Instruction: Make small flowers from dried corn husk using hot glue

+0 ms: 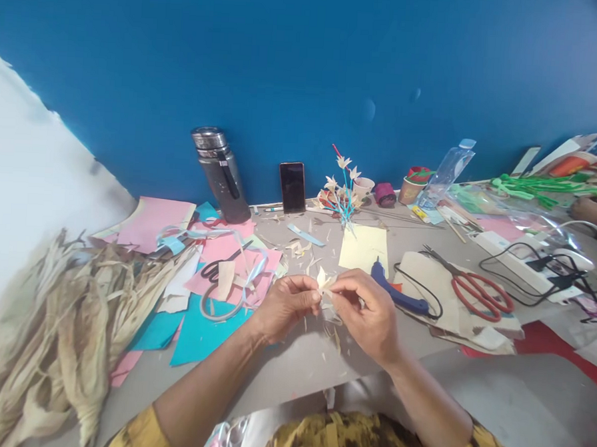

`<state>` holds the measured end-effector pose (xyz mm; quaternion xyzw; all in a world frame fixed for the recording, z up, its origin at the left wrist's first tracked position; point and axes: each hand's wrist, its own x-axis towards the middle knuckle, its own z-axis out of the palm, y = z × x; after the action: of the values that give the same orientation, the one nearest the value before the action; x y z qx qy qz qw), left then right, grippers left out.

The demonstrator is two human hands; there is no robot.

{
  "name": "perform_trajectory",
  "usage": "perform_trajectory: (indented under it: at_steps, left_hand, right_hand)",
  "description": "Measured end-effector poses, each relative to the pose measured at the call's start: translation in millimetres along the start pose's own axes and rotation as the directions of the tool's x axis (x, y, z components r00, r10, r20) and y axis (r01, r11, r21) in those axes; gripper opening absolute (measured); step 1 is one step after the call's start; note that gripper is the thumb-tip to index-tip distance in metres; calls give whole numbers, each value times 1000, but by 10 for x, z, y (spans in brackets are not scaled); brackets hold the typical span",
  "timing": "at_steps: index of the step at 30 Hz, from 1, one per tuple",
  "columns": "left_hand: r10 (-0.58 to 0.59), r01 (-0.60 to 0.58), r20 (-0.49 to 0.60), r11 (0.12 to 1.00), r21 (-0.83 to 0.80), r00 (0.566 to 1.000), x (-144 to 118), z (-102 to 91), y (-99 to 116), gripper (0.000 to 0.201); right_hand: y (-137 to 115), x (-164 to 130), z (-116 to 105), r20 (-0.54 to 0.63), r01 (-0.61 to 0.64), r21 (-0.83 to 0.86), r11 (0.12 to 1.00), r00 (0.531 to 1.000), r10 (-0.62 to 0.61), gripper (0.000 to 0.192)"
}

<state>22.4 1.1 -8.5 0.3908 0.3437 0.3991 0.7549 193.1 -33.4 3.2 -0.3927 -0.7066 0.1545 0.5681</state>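
Observation:
A small cream flower (323,279), its petals pointed, is pinched between both of my hands above the near edge of the table. My left hand (287,305) grips it from the left with thumb and forefinger. From the right, the fingertips of my right hand (366,312) close on the same piece. Its lower part is hidden by my fingers. Behind my hands lies a yellow paper sheet (364,248). Beyond that stands a bunch of similar cream flowers (344,186) on blue stems. A blue glue gun (399,294) rests just right of my right hand.
Dried husks (66,345) pile up at the left, beside pink and teal paper (205,332) and dark-handled scissors (221,266). A flask (223,176) and a phone (293,188) stand by the wall. Red-handled scissors (479,293) and a power strip (521,265) lie right. Another person's hand (596,219) shows far right.

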Motion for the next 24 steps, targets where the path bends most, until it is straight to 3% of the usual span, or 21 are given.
perform_trajectory:
  at_steps: [6,16,24]
  left_hand:
    - [12,-13,-16,1000,-28,1000,-18,45,14,29]
    - [250,-217,-72,926,307,966,-54,75,32,17]
    - [349,-298,-73,876,378,934,-85,109,12,16]
  right_hand:
    - [78,-49,31,6,102,-82,991,995,-101,16]
    - [102,-61,65,-47,121,-85,989,991,-125,17]
    - [143,-71,74,-70,215,-130,968,972,-226,20]
